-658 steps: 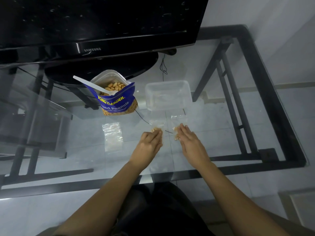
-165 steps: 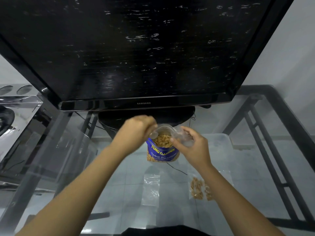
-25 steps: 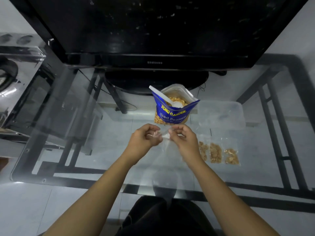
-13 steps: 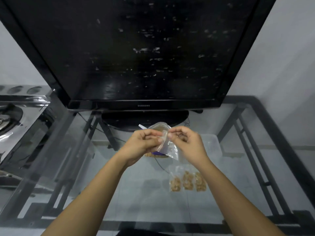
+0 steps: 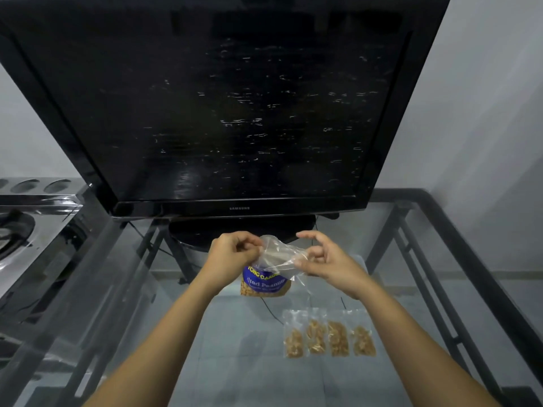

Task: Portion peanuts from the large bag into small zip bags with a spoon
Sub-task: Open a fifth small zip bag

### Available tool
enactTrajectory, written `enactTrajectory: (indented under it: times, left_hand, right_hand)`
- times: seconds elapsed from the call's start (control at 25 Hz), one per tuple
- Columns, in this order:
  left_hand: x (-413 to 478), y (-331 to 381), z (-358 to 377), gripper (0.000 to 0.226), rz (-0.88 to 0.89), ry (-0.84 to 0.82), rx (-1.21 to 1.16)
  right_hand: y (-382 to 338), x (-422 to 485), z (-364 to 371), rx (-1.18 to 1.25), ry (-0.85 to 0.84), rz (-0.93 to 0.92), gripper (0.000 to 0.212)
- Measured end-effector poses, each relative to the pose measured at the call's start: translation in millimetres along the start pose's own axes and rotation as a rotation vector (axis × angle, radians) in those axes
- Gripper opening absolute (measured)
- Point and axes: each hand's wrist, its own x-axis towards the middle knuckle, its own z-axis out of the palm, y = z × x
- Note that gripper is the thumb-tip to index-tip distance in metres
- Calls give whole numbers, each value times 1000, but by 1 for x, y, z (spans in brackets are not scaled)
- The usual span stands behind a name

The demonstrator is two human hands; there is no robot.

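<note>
Zip bag [image 5: 279, 254], seemingly empty, between hands [image 5: 235, 255]

Television [image 5: 223, 113] blocks behind peanut bag [image 5: 264, 284]; filled zip bags [image 5: 329, 337] front-right; open glass table [image 5: 229, 348] stretch front-left.

Two hands are in view, one left hand [image 5: 232, 254] and one right hand [image 5: 329, 259], and between them there is one small clear bag [image 5: 279, 254] with nothing in it. One large blue bag [image 5: 264, 284] of peanuts stands on the one glass table [image 5: 235, 333]. Four small filled bags lie there in a single row, a first bag [image 5: 293, 339], a second bag [image 5: 316, 337], a third bag [image 5: 338, 337] and a fourth bag [image 5: 363, 339]. That makes five small bags altogether, and there is one black television [image 5: 229, 113].
</note>
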Motion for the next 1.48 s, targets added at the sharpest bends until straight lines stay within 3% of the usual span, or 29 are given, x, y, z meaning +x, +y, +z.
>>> enactTrajectory:
  times: [0.2, 0.32, 0.4, 0.56, 1.04, 1.12, 1.24, 1.36, 1.48]
  left_hand:
    - [2, -3, 5, 9, -22, 13, -11]
    - [5, -4, 7, 15, -36, 45, -19]
    - [7, -3, 8, 15, -32, -2, -57]
    - [9, 3, 13, 18, -36, -43, -153]
    - [19, -5, 15, 3, -29, -88, -204]
    - [24, -9, 14, 12, -3, 36, -175]
    - [42, -35, 7, 30, -143, 421, 25]
    - [57, -57, 10, 43, -316, 269, 177]
    - [62, -55, 15, 23, -214, 243, 177]
  right_hand:
    - [12, 0, 2, 70, 106, 11, 53]
    - [11, -1, 7, -298, 217, -130, 59]
    - [5, -1, 14, -520, 205, -261, 69]
    - [1, 10, 30, -741, 208, -365, 85]
    - [12, 28, 37, -594, 338, -469, 53]
    - [15, 31, 33, -512, 361, -420, 52]
    - [23, 37, 23, -390, 396, -315, 53]
    - [34, 44, 20, -320, 344, -194, 54]
    - [47, 48, 23, -264, 285, -93, 54]
